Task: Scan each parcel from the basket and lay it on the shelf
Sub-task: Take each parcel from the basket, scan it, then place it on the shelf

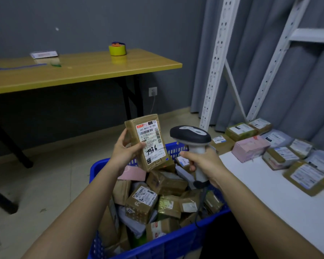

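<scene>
Grey storeroom. Left hand point(124, 150) pinches parcel point(147, 142) by long edges; right hand point(200, 161) clasps scanner point(192, 139). Parcel likely light, stiff, tape-slick.

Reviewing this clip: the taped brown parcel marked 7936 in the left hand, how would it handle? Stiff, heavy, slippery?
The parcel is probably stiff: its edges stay straight while the left hand holds it by one side. It is likely light for its size, since a thumb-and-finger grip keeps it upright. The glossy tape wrap may make it somewhat slippery.
</scene>
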Tool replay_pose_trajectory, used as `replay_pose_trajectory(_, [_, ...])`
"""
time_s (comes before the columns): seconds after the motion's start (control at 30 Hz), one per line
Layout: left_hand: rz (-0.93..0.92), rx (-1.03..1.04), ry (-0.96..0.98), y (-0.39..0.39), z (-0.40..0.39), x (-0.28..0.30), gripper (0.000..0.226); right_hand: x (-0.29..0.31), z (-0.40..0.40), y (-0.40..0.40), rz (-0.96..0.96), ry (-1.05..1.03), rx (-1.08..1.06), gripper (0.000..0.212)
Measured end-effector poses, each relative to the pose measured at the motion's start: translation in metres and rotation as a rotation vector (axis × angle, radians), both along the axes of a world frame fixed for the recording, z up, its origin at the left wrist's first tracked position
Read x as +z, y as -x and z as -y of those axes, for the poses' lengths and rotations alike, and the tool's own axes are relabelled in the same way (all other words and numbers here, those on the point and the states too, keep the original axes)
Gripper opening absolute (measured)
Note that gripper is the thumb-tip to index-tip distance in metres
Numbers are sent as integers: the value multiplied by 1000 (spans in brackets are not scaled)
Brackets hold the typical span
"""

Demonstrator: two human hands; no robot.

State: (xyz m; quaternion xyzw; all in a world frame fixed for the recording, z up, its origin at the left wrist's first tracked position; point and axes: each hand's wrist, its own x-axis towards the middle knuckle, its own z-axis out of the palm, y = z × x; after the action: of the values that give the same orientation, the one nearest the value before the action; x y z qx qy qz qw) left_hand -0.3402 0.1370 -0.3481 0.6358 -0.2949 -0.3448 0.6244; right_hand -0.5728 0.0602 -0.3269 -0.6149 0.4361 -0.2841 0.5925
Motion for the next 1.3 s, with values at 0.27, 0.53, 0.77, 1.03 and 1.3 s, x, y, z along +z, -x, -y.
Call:
replay_pose_trajectory(0.27, [-50, -154, 61, 106, 65, 7, 89, -1, 49, 91, 303, 44, -659, 13])
replay_pose_trajectory(0.53, [-154, -340, -56, 229, 142, -10, 83, -18, 89, 214, 186, 53, -924, 13])
replay_pose_trajectory(0.77, [-189, -401, -251, 306, 211, -69, 58, -82, 118, 283, 125, -90, -824, 15])
replay_pose_trajectory(1.03, [-194, -441, -477, 359, 283, -150, 57, -134, 153, 324, 193, -236, -993, 22])
replay_pose_trajectory(1.3, [-151, -350, -565, 385, 322, -193, 59, -149, 174, 337, 131, -254, -980, 16])
